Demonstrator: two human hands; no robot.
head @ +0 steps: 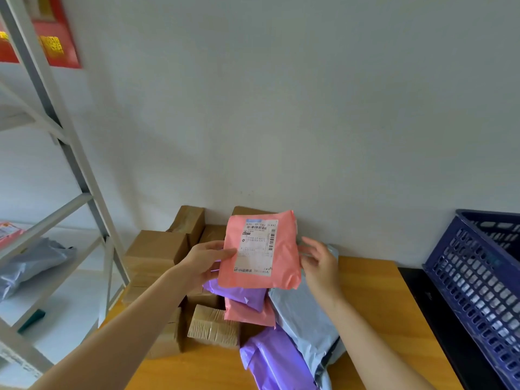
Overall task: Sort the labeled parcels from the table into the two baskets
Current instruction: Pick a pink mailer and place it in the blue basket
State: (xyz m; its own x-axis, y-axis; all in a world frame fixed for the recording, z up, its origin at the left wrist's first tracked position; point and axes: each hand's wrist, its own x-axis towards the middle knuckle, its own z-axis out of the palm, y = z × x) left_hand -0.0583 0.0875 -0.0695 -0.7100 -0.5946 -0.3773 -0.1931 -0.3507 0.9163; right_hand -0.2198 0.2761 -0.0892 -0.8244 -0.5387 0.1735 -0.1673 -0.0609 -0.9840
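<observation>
Wooden table point(365, 280) piled with cardboard boxes point(154, 246); left hand point(204, 260) lifts pink parcel point(261, 249).

The printed white shipping label point(256, 247) on the raised pink plastic mailer point(260, 250) is too small and blurred to read beyond its barcodes. That mailer hides the tops of the brown cardboard boxes point(157, 249) behind it and part of the purple plastic mailer point(239, 295) below. The dark blue slotted plastic basket point(475, 280) is cut off by the right edge, its inside unseen. The lower purple mailer point(274, 361) and the wooden bench point(374, 299) run off the bottom edge. The right hand point(319, 263) covers part of a grey mailer point(305, 319).
</observation>
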